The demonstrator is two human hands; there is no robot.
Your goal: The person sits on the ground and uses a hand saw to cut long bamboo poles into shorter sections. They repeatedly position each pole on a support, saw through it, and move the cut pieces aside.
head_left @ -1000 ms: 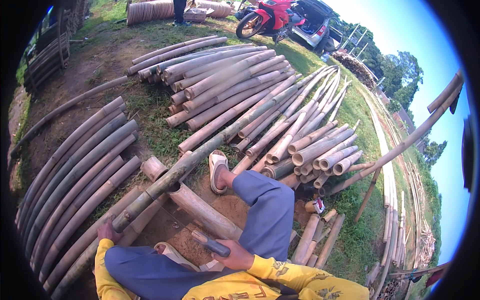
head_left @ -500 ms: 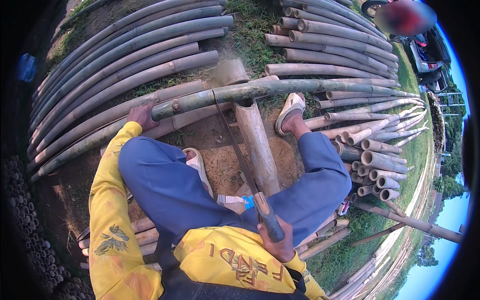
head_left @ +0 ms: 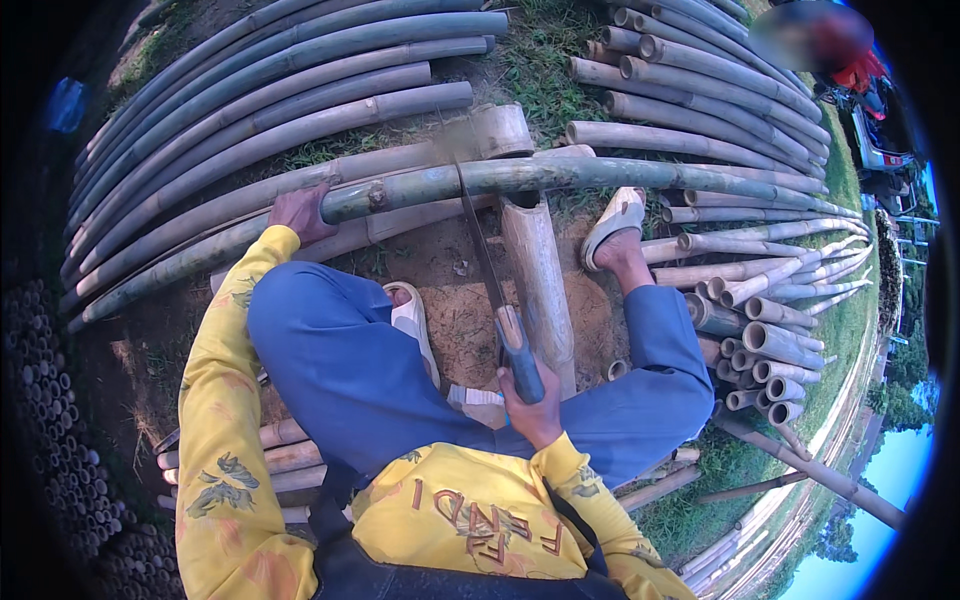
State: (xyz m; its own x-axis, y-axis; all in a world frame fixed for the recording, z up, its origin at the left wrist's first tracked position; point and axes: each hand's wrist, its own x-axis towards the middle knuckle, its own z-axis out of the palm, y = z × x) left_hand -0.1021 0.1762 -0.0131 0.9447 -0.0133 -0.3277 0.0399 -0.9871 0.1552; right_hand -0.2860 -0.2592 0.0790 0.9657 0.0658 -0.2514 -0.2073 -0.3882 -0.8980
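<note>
A long green bamboo pole (head_left: 600, 175) runs across in front of me, over a thick upright bamboo post (head_left: 535, 270). My left hand (head_left: 305, 213) grips this pole left of the post, fingers wrapped over it. In my right hand (head_left: 533, 405) is the wooden handle of a handsaw (head_left: 485, 250). The saw's long thin blade crosses the pole between my left hand and the post, its teeth against the bamboo. A short, wide bamboo piece (head_left: 502, 132) sits just behind the pole at the post's top.
Rows of bamboo poles lie at the far left (head_left: 290, 70) and far right (head_left: 720, 80). Cut bamboo ends (head_left: 775, 345) are stacked at right, and more (head_left: 60, 420) at far left. Sawdust (head_left: 460, 300) covers the ground by my sandalled feet. A person and a vehicle (head_left: 885, 135) are at far right.
My right hand and the saw have moved forward, away from my body, so more of the blade is past the pole. My left hand keeps its grip. The whole view has shifted slightly.
</note>
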